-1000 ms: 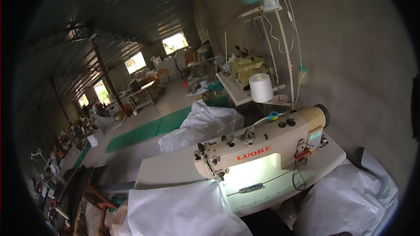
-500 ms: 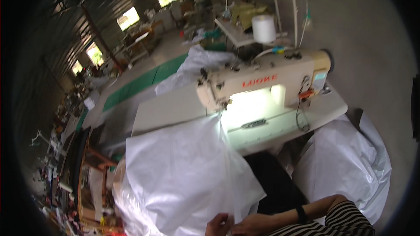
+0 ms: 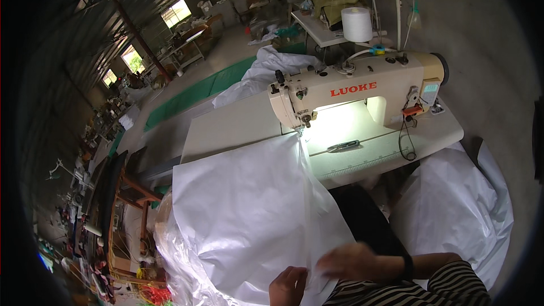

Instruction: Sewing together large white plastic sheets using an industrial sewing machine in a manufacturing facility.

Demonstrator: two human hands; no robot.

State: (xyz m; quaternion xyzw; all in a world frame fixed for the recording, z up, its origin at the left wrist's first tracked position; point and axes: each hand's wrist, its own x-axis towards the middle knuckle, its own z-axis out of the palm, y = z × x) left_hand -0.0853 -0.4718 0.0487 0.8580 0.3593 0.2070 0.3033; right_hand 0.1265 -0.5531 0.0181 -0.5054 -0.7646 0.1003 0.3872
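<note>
A large sheet of white, slightly shiny fabric hangs from the sewing machine toward me, its far corner under the needle area. At the lower edge my left hand is closed, fingertips pinched at the fabric's long seam-like edge. My right hand, with a dark band at its wrist, is just to the right over the fabric; motion smears its fingers, so I cannot tell whether they touch it. The machine's lamp lights its bed brightly. A small thread snipper lies on the machine table.
More white fabric bulges to the right of the table, and another heap lies behind it. A white thread cone stands beyond the machine. Clear plastic and a wooden frame are at the left.
My right hand has lifted away from my left and moved to the right, blurring. The left hand stays at the fabric edge. My view has shifted slightly.
</note>
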